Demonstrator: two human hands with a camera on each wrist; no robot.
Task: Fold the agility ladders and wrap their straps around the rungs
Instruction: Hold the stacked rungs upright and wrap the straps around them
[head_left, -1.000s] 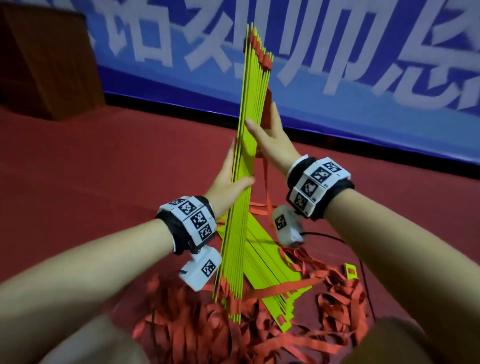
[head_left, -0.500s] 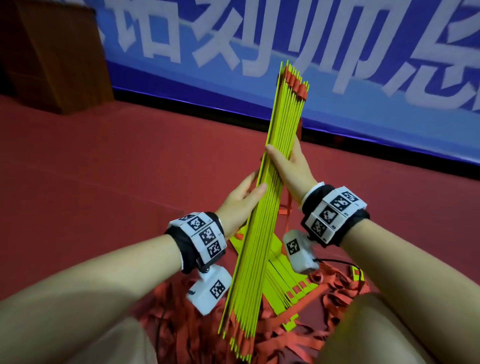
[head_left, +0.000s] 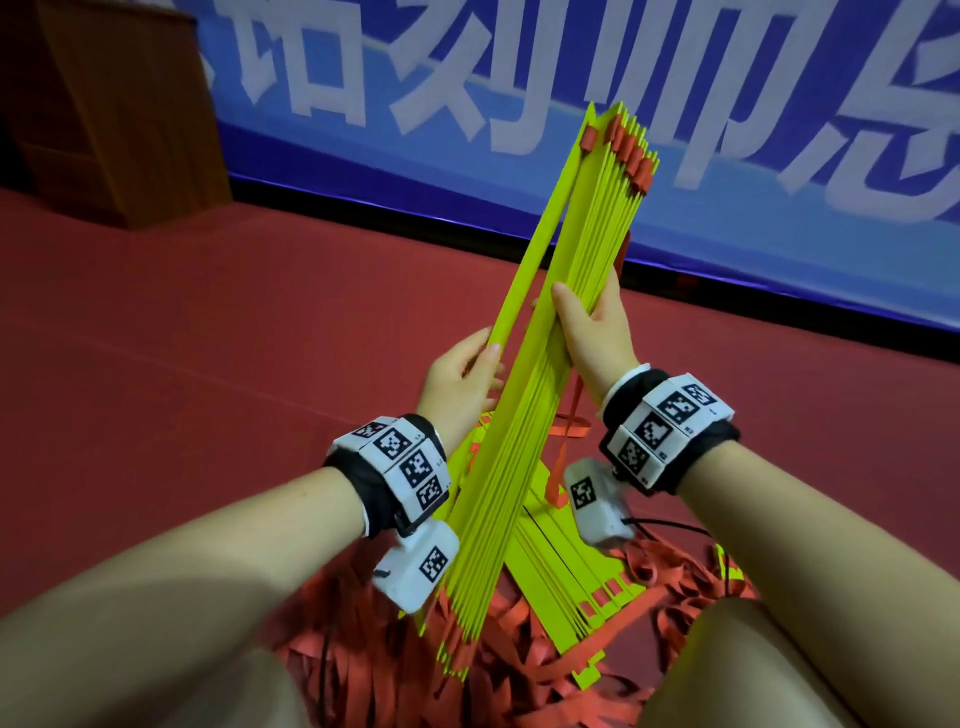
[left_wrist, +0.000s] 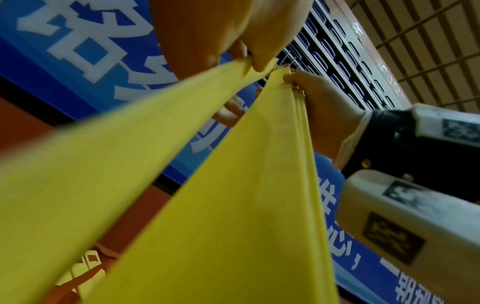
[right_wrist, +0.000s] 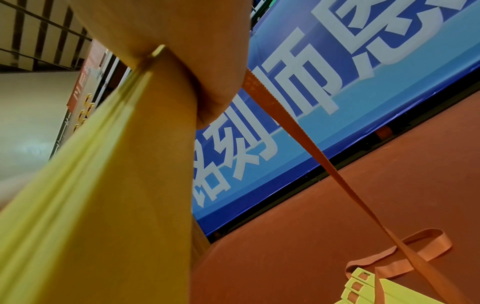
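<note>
— Yellow plastic, flat and thin: the bundle of rungs (head_left: 524, 467) stands tilted above the floor, red strap loops at its top end, its lower end in the heap of red straps (head_left: 519, 675). One loose rung (head_left: 524, 270) has splayed off its left face.

— Who has what?

— The right hand (head_left: 592, 332) is clamped on the bundle at about mid-length, thumb on the near face, fingers round the back. The left hand (head_left: 460, 379) pinches the splayed rung's lower end between thumb and fingers; the left wrist view shows that pinch plainly.

— How will it handle?

— My guess is light, stiff along each slat, and smooth enough for slats to slide over one another. A mid-length grip balances it, but squeezing the flat faces is what keeps the stack square. The webbing is limp and will tangle; one strap (right_wrist: 298, 131) hangs from behind the right hand to the floor.

— And round about?

— More yellow rungs (head_left: 571, 571) lie fanned on the red floor (head_left: 208, 364) under the bundle, among the straps. Beyond is a blue banner (head_left: 467, 78) with white characters, and a wooden cabinet (head_left: 104, 104) to the far left.

— Progress?

— Folding looks unfinished; no strap is wrapped round the bundle yet.
</note>
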